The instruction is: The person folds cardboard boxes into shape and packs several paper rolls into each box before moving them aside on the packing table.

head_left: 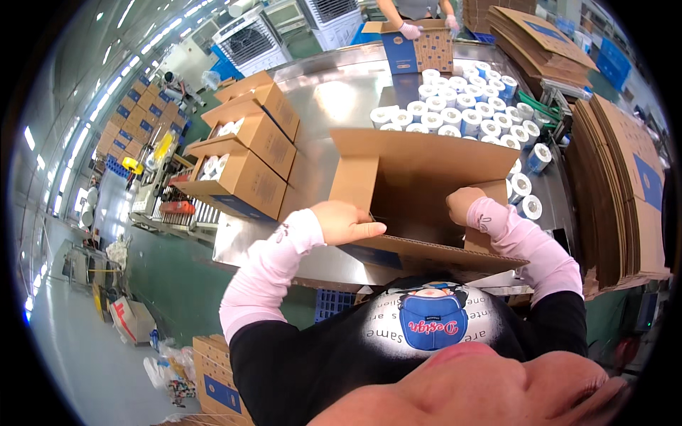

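An open cardboard box [419, 188] stands in front of me with its flaps up and a dark, shaded inside. My left hand [348, 224] is at its left near corner, thumb stretched to the right and fingers closed over the box edge. Curled up, my right hand [465, 206] is inside the opening at the right end, with its wrist across the right side flap [477, 240]. The fingertips of that hand are hidden. Beyond the box and to its right stand many white-topped rolls [469, 106] with blue-and-white sides.
The box rests on a shiny metal table [312, 156]. Three cartons [249, 170] stand at the left, the nearer ones with white rolls inside, beside a roller conveyor [199, 216]. Flat cardboard stacks [618, 192] border the right. Across the table, a person's gloved hands [410, 30] are at another carton [419, 53].
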